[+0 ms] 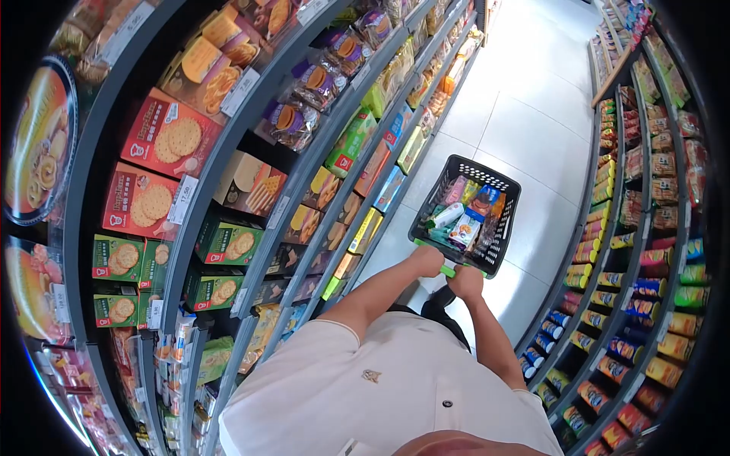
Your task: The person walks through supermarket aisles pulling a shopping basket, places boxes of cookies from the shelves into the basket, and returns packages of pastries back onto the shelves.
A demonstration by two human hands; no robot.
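Both hands grip the bright green handle [450, 270] of a black shopping basket cart [498, 177]. My left hand [426, 261] wraps round the handle's left part, and my right hand [465, 282] closes round it farther right. Ahead of the hands, the perforated basket holds several packaged goods. Among them are a blue packet [484, 200], a white and teal packet [464, 230] and a pale green and white pack [445, 216]. Some packs overlap, so the lower ones are partly hidden.
On the left, tall grey shelves carry red cracker boxes [172, 131], green biscuit boxes [233, 243] and bagged snacks [313, 81]. Shelves on the right hold yellow canisters [584, 251] and other packs. Between them runs a light tiled floor [525, 83].
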